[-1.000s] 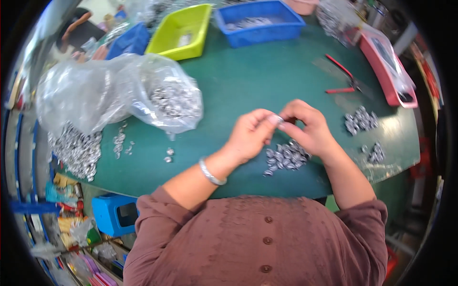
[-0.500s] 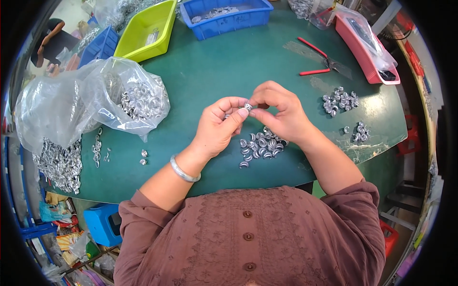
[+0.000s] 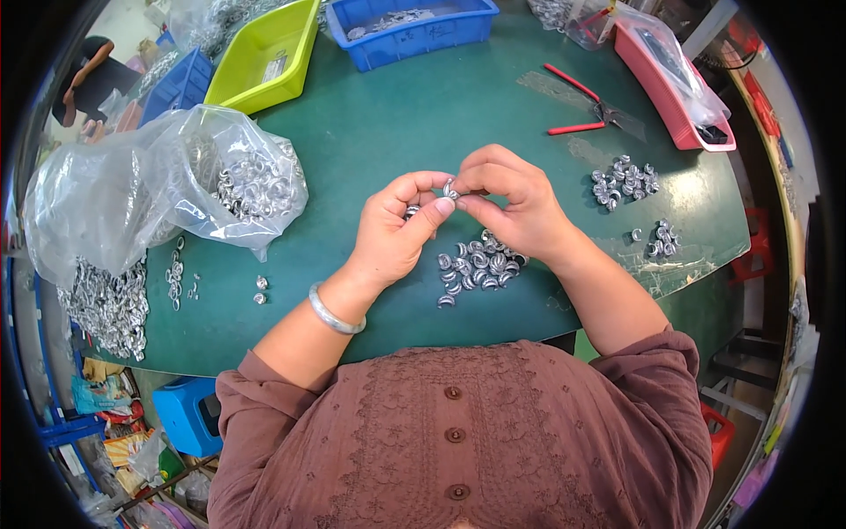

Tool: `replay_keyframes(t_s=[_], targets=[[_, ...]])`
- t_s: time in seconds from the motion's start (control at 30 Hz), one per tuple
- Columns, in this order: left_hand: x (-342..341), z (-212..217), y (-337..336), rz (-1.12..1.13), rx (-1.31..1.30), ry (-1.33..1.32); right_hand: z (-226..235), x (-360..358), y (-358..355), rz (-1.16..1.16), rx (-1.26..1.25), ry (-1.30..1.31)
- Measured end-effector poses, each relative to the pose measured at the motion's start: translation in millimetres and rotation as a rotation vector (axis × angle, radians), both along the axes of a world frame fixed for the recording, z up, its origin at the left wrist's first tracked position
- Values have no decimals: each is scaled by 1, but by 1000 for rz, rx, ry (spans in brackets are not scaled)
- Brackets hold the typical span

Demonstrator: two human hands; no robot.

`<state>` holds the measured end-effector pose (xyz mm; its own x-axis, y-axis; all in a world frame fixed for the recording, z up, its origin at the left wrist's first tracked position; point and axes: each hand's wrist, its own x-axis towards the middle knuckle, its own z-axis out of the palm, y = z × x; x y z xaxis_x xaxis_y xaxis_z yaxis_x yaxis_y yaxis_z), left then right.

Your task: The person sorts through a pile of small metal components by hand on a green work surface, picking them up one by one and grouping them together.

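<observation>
Over the middle of the green table both my hands meet at a small silvery curved metal piece (image 3: 450,189). My left hand (image 3: 394,225) pinches it between thumb and forefinger, and another metal piece (image 3: 411,212) shows in its curled fingers. From the other side, the fingertips of my right hand (image 3: 515,203) close on the same piece. Just below the hands lies a loose pile of crescent-shaped metal pieces (image 3: 476,267). Two smaller clusters, a larger one (image 3: 626,182) and a lesser one (image 3: 664,240), lie to the right.
Red-handled pliers (image 3: 577,104) lie at the far right, near a pink tray (image 3: 656,79). A blue bin (image 3: 414,44) and a yellow-green bin (image 3: 264,66) stand at the back. An open plastic bag (image 3: 256,189) of metal parts and a heap of parts (image 3: 110,304) occupy the left.
The metal piece between my fingertips has turned and now stands up more visibly. Both hands remain together in nearly the same place; the whole view has shifted slightly.
</observation>
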<state>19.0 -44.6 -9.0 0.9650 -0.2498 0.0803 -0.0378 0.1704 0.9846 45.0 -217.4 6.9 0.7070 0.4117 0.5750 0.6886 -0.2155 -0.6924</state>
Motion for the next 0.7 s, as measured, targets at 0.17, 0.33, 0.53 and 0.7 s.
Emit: replay_keyframes(t_s=[0.17, 0.33, 0.53, 0.7], targets=[[0, -3, 0, 36, 36, -54, 1, -1, 0, 14, -10, -25], [0, -1, -1, 60, 12, -24, -2, -2, -3, 105, 168, 476], [1, -4, 0, 55, 33, -81, 4, -1, -2, 224, 288, 887], [2, -9, 1, 60, 101, -220, 4, 0, -5, 259, 300, 964]])
